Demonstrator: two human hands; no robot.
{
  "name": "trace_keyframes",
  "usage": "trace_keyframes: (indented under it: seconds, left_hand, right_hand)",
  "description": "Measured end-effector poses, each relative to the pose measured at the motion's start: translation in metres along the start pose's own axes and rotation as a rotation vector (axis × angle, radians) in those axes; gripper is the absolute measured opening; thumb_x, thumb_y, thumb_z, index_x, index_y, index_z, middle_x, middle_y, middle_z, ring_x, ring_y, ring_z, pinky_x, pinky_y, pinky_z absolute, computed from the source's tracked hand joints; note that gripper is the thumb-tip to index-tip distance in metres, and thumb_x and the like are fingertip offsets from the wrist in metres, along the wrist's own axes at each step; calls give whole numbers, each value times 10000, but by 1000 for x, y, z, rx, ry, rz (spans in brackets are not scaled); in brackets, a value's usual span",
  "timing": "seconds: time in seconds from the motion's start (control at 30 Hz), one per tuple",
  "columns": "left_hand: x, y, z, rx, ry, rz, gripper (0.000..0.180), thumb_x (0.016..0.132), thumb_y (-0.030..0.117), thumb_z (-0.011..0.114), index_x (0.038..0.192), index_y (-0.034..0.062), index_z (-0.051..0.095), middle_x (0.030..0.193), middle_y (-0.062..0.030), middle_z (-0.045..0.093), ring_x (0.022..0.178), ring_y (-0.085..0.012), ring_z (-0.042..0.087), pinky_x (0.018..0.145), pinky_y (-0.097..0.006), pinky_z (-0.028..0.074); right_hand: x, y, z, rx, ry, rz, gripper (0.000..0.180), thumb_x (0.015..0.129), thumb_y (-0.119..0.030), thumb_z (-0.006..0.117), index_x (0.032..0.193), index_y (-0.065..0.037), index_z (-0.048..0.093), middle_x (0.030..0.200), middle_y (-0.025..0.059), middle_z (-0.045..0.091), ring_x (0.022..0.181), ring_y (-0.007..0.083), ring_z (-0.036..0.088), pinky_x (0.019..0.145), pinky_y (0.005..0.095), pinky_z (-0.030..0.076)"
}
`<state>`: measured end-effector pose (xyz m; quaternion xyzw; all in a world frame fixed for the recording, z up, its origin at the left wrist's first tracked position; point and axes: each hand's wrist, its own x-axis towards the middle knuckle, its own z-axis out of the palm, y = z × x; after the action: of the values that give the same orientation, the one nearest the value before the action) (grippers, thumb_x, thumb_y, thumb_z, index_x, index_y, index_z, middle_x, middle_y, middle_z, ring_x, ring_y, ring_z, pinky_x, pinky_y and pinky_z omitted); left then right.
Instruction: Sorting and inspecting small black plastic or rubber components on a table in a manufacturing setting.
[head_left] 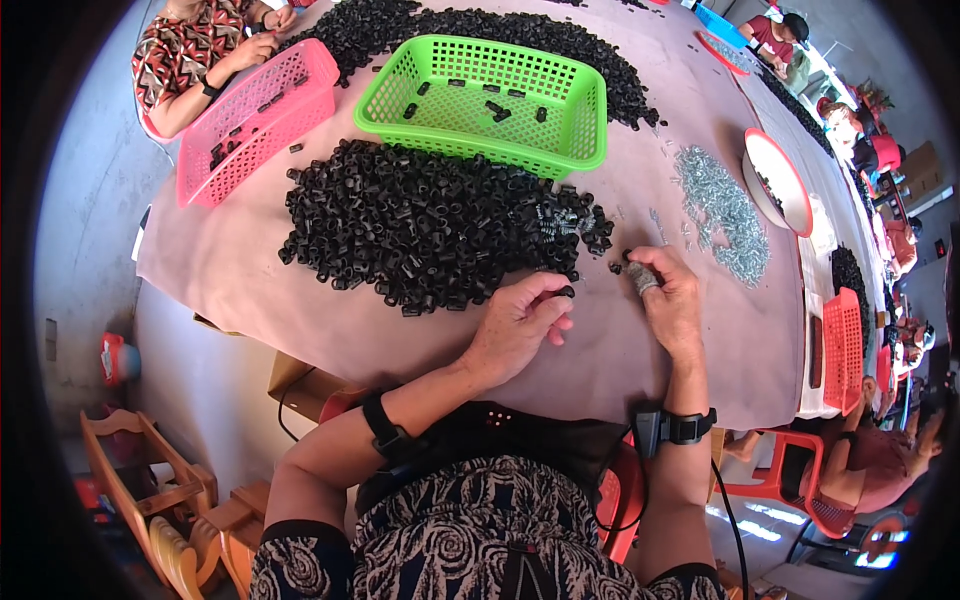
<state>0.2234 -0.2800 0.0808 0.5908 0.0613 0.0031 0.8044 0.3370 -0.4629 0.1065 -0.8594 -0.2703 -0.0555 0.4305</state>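
A pinkish cloth-covered bench [230, 250] stretches before me. On it spreads a heap of black plastic parts [410, 225], with a green basket [480, 150] just beyond and silvery screws [735, 215] to the right. The left hand [520, 325], fingers curled, pinches a black piece [567, 291]; the half-curled right hand [672, 295] has a second piece [628, 255] by its fingertips, whether gripped I can't tell.

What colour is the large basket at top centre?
Bright green; the basket shows best in head view.
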Motion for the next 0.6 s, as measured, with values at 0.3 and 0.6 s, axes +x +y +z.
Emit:
trace_keyframes:
  seconds: [0.3,0.6]
  left_hand:
    - [-1,1,2,-14,-1,4,233,913,71,532,1118,-38,542,879,-74,596,727,-109,586,618,-245,513]
    - [-1,-1,2,-29,-4,7,223,915,84,536,1108,-27,550,884,-69,591,723,-107,583,614,-242,504]
  right_hand:
    - [-3,-12,7,-273,-94,-136,199,765,0,606,947,-68,649,817,115,559,765,309,583,690,385,463]
    - [-2,-2,7,-369,-98,-227,303,677,30,588,963,-66,608,849,115,564,776,344,564,743,400,454]
